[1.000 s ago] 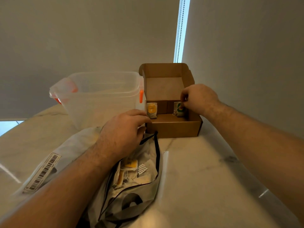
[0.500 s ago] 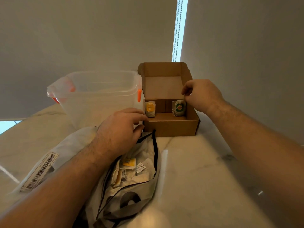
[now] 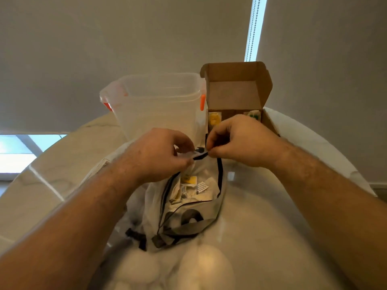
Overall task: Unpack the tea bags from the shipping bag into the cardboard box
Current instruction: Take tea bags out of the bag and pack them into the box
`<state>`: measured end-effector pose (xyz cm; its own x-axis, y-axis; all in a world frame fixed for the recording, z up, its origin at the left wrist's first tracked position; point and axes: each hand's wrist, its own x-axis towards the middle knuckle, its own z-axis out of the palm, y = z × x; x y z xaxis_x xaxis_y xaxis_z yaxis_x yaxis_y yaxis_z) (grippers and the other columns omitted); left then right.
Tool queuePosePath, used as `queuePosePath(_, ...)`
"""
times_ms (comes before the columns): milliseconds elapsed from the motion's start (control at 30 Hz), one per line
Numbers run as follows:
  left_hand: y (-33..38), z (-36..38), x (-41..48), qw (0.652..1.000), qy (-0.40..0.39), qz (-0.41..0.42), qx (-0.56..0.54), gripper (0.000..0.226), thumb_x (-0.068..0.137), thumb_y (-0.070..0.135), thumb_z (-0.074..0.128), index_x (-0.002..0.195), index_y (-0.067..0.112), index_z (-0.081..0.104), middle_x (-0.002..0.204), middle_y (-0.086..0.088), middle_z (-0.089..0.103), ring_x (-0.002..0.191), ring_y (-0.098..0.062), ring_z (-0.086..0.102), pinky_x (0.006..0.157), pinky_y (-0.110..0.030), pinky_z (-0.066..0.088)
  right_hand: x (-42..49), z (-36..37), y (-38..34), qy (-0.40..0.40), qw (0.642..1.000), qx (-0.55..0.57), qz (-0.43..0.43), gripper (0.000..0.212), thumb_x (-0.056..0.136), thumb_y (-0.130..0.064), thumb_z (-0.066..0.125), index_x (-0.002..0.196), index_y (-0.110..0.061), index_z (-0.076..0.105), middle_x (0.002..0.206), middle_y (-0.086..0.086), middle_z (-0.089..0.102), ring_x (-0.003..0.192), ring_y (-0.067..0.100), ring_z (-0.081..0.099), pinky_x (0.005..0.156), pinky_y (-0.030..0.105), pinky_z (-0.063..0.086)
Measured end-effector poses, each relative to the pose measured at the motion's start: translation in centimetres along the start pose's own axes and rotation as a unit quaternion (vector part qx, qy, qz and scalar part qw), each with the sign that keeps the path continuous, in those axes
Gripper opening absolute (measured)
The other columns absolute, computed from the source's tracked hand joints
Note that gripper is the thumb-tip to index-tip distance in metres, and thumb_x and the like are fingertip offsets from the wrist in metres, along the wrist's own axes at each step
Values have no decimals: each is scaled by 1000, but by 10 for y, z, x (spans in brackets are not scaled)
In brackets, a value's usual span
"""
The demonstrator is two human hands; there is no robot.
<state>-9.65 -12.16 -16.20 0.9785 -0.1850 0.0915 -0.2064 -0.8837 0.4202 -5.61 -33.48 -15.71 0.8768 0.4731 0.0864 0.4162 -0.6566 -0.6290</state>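
A grey shipping bag [image 3: 189,208] with a black-edged opening lies on the marble table in front of me, with several tea bags [image 3: 193,188] showing inside. My left hand [image 3: 156,152] pinches the far rim of the bag's opening. My right hand [image 3: 238,141] pinches the same rim right beside it. Behind my right hand stands the open cardboard box [image 3: 236,95], lid up. A yellow-labelled tea bag [image 3: 214,119] leans at its left inner wall and a green-labelled tea bag [image 3: 254,115] at its right, partly hidden by my right hand.
A clear plastic tub [image 3: 159,101] with orange latches stands left of the box, just beyond the bag. The round marble table [image 3: 272,216] curves away on both sides. A wall with a blind cord [image 3: 252,28] rises close behind.
My right hand left the green tea bag in the box and came back to the bag's rim. My left hand lifted to the same rim. The view tilted down.
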Motion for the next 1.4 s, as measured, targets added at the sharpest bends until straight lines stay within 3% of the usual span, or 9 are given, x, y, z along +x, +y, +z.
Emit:
queuePosePath(333, -16, 11, -11, 992, 54, -16, -114, 22, 90, 12, 73, 90, 34, 74, 93, 15, 72, 89, -5, 68, 77, -21, 53, -15, 23, -1, -183, 973, -139, 8, 25, 88, -38, 79, 112, -35, 73, 102, -17, 67, 87, 2, 63, 68, 13, 47)
queuePosePath(467, -14, 14, -11, 995, 38, -14, -96, 23, 90, 14, 71, 95, 35, 75, 97, 16, 72, 91, -4, 66, 77, -21, 53, -14, 23, 2, -172, 976, -136, 9, 14, 87, -32, 81, 97, -34, 71, 94, -14, 66, 86, 5, 63, 68, 18, 50)
queuePosePath(633, -13, 15, -11, 995, 49, 12, -84, 20, 90, 16, 70, 100, 32, 76, 101, 17, 68, 93, -3, 64, 78, -22, 54, -12, 16, 9, -95, 995, 44, 1, 22, 85, -17, 81, 97, -33, 72, 89, -2, 74, 84, 13, 72, 80, 32, 63)
queuePosePath(833, -10, 17, -11, 975, 134, 89, -155, 9, 89, 30, 67, 97, 29, 72, 99, 15, 65, 97, -7, 62, 80, -26, 56, -12, 12, 7, -7, 974, 227, 0, 19, 87, -8, 78, 101, -20, 72, 90, 8, 76, 85, 25, 75, 74, 35, 65)
queuePosePath(933, -4, 16, -16, 965, 140, 152, -160, 27, 80, 47, 73, 94, 25, 68, 93, 12, 63, 93, -15, 61, 77, -23, 52, -12, 10, 6, 11, 937, 349, 15, 13, 90, -3, 72, 100, -11, 74, 96, 7, 77, 89, 24, 77, 73, 31, 63)
queuePosePath(1067, 4, 17, -20, 979, 108, 150, -80, 57, 60, 69, 81, 99, 31, 64, 97, 18, 61, 96, -7, 58, 81, -20, 49, -12, 11, 2, 25, 873, 484, 55, 16, 95, 0, 63, 100, -8, 76, 102, 9, 78, 94, 26, 77, 74, 30, 64)
queuePosePath(1200, 4, 22, -18, 975, 161, 130, -78, 30, 80, 43, 81, 103, 28, 69, 95, 17, 66, 93, -4, 62, 84, -27, 55, -11, 12, 3, 16, 845, 528, 88, 31, 96, 10, 53, 102, -7, 78, 108, 15, 77, 98, 28, 77, 81, 32, 65)
queuePosePath(1300, 1, 24, -16, 967, 171, 101, -161, 10, 90, 26, 74, 100, 26, 73, 90, 13, 71, 90, -7, 68, 81, -22, 57, -11, 13, 3, 12, 860, 505, 68, 31, 95, 11, 56, 107, -8, 77, 107, 14, 77, 98, 27, 77, 82, 34, 65)
queuePosePath(1400, -2, 23, -15, 959, 162, 70, -222, 4, 91, 24, 73, 95, 24, 74, 84, 7, 72, 80, -12, 69, 72, -24, 59, -11, 16, 6, 58, 940, 337, 8, 27, 91, -6, 74, 109, -25, 78, 108, 0, 77, 101, 17, 74, 84, 35, 64)
